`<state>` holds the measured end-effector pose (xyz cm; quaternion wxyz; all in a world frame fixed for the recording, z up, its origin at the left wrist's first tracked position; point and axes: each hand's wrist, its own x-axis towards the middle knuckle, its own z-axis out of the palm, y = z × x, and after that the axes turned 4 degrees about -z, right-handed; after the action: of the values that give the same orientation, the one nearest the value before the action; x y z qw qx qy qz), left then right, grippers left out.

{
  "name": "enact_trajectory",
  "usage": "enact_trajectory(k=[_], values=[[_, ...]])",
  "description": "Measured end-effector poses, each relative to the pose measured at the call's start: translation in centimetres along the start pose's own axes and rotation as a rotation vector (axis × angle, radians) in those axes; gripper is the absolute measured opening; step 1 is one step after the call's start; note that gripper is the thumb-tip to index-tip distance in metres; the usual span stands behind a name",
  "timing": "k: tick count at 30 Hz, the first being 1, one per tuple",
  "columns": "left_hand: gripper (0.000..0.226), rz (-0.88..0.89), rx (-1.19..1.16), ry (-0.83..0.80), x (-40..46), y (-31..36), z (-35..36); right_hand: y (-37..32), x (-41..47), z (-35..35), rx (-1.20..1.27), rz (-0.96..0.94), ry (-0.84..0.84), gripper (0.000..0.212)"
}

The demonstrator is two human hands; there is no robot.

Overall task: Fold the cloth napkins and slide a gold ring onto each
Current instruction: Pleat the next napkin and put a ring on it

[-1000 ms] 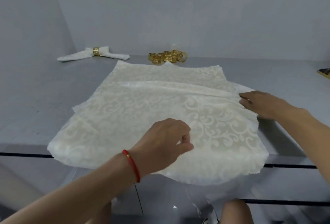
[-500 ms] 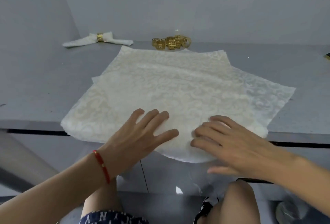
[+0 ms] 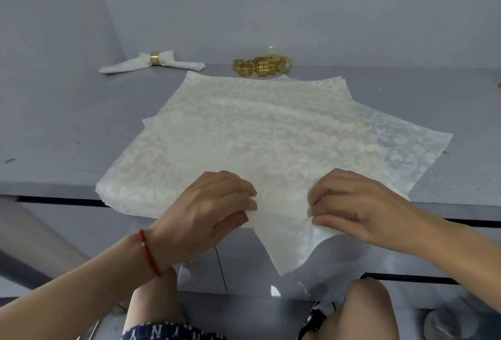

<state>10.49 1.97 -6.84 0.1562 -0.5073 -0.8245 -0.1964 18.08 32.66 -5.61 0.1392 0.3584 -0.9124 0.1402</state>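
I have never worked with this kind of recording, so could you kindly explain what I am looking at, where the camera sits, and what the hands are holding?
There is no machine here: a person works with two bare hands, and the single camera is worn on their head, looking forward and down. On the grey table lies a stack of cream patterned cloth napkins, its near corner hanging over the table's edge. The left hand, with a red cord bracelet at its wrist, and the right hand each pinch the top napkin near that corner with curled fingers. At the back sits a cluster of loose gold napkin rings; left of it lies a finished folded napkin already wearing its gold ring.
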Motion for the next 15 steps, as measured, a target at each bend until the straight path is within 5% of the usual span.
enact_trajectory(k=[7,13,15], values=[[0.038,-0.506,-0.270,0.125,4.0,0.3,-3.4,1.5,5.9,-3.2,0.330,0.421,0.132,0.024],[0.042,-0.783,-0.449,0.005,6.5,-3.6,-5.1,4.4,9.3,-3.8,0.704,0.491,-0.130,0.060],[0.040,-0.803,-0.516,-0.045,8.7,-5.4,-5.1,6.0,10.3,-4.3,0.709,0.528,-0.201,0.055]])
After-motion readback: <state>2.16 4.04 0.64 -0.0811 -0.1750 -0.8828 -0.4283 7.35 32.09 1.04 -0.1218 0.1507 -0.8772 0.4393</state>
